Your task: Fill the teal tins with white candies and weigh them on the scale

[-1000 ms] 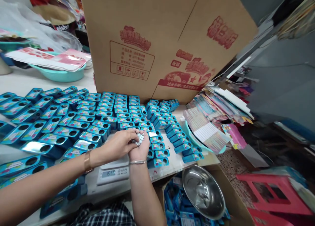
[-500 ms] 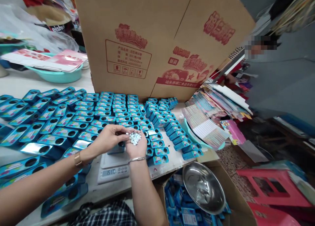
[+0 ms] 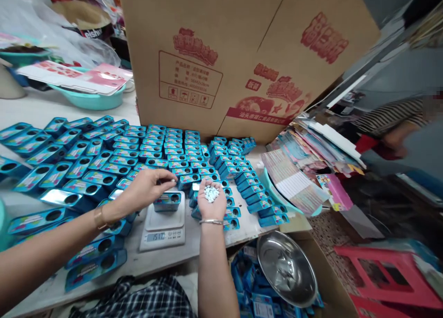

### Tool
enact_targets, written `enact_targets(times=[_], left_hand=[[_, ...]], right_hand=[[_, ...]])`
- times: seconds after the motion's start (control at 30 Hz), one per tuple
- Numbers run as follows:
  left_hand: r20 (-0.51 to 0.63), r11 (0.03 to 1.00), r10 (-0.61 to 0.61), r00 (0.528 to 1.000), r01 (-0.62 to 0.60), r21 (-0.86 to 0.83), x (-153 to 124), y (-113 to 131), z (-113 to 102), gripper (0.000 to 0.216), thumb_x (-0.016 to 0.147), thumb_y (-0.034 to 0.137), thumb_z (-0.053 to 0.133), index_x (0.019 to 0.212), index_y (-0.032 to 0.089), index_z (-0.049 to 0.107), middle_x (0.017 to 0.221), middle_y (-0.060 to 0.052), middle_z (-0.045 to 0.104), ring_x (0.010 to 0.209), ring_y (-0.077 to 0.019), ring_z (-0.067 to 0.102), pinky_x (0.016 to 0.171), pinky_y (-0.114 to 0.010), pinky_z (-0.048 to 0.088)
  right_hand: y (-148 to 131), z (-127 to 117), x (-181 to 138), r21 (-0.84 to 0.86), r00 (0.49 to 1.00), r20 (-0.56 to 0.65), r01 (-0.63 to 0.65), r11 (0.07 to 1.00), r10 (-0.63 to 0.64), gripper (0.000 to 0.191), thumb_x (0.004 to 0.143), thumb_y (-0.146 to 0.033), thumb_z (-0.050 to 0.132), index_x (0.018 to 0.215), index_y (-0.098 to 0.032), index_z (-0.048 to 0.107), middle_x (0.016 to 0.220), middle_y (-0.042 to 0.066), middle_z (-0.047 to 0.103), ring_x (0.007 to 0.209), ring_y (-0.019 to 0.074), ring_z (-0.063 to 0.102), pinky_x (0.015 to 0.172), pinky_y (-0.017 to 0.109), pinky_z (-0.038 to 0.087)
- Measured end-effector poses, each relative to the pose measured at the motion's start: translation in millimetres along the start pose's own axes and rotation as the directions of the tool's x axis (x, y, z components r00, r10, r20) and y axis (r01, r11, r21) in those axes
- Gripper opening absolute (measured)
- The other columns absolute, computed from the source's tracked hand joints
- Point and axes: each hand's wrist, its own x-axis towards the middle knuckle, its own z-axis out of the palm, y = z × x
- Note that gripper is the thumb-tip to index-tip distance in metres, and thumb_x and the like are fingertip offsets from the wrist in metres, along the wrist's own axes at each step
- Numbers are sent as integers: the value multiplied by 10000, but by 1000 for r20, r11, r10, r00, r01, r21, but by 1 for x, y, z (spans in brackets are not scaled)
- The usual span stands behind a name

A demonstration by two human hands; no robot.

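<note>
My left hand [image 3: 147,188], with a watch-like band on its wrist, pinches what looks like a small white candy [image 3: 173,181]. It hovers just above a blue tin [image 3: 167,201] with a round dark hole in its top. That tin stands on a white digital scale [image 3: 162,238], whose display seems to read 151.7. To the right, my right hand [image 3: 212,211] is cupped palm up around a heap of small white and pale blue candies [image 3: 211,193]. A bracelet circles that wrist. Rows of similar blue tins [image 3: 119,153] surround both hands on the white table [image 3: 138,276].
A large printed carton [image 3: 194,13] rises behind the tins. Below right, a steel bowl [image 3: 287,267] rests on a carton of blue packs [image 3: 263,304]. Stacked papers [image 3: 318,142], a turquoise basin [image 3: 90,99] and a red stool [image 3: 377,262] are around. Another person's arm [image 3: 398,135] shows at right.
My left hand has drawn away from the heap in my right palm, moving left over the tin on the scale. My right hand has shifted right, and the tin now shows.
</note>
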Motion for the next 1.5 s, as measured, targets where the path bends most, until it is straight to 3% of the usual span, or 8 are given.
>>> enact_targets(times=[0.13, 0.57, 0.9, 1.03, 1.13, 1.3, 1.4, 1.5], left_hand=[[-33, 998, 0, 999, -3, -65, 0, 2, -14, 310, 849, 495, 595, 934, 237, 745, 898, -15, 754, 836, -187, 681, 752, -276, 521], [46, 988, 104, 994, -108, 106, -16, 4, -10, 301, 908, 427, 520, 953, 242, 753, 882, -28, 700, 772, -162, 629, 705, -268, 470], [-126, 903, 401, 908, -367, 225, -18, 13, 13, 271, 953, 402, 518, 1037, 262, 734, 1120, -63, 694, 1056, -222, 617, 955, -377, 484], [-4, 825, 510, 860, -488, 285, -8, 39, 21, 289, 945, 293, 523, 1177, 326, 692, 1229, -53, 672, 1182, -254, 563, 1058, -473, 410], [16, 852, 468, 884, -455, 260, -3, 34, 20, 338, 944, 363, 531, 1252, 281, 643, 1289, -79, 644, 1248, -267, 531, 1097, -460, 390], [89, 852, 289, 953, -299, 431, -8, -24, 23, 697, 767, 501, 687, 1395, 254, 512, 1372, -138, 595, 1274, -387, 519, 1083, -581, 364], [185, 785, 285, 941, -340, 519, -14, -49, 33, 446, 746, 313, 649, 1191, 282, 639, 1167, -112, 706, 1151, -391, 603, 1111, -690, 232], [219, 754, 352, 910, -414, 510, -21, -39, 40, 313, 749, 253, 612, 1053, 293, 668, 1028, -74, 734, 1039, -337, 648, 1154, -671, 159]], right_hand=[[-5, 0, -1, 150, 991, -111, -54, 987, 71, 288, 889, -151, 410, 619, -223, 482, 588, -52, 600, 622, 92, 645, 791, 317, 614], [-1, 10, -6, 168, 989, -101, -93, 981, 111, 293, 904, -181, 405, 627, -219, 490, 592, -49, 608, 613, 95, 643, 784, 329, 620], [10, 14, -24, 173, 978, -94, -166, 971, 184, 271, 894, -217, 457, 623, -221, 456, 552, -62, 580, 588, 95, 631, 783, 305, 598], [26, 24, -39, 221, 935, -67, -327, 919, 349, 271, 908, -197, 434, 644, -198, 491, 580, -32, 596, 564, 94, 610, 616, 223, 560], [21, 23, -44, 276, 924, -61, -347, 896, 377, 293, 931, -209, 417, 650, -197, 500, 592, -22, 609, 600, 103, 635, 697, 272, 590], [-25, -1, -41, 350, 964, -130, -173, 921, 231, 319, 936, -226, 428, 623, -204, 491, 587, -26, 616, 603, 99, 642, 748, 306, 604], [-64, -26, -39, 291, 988, -153, 22, 956, 24, 286, 902, -199, 455, 617, -212, 480, 586, -41, 614, 615, 95, 645, 750, 298, 608], [-100, -58, -39, 239, 965, -211, 205, 949, -155, 249, 881, -176, 458, 638, -221, 488, 594, -50, 624, 625, 93, 653, 753, 287, 612]])
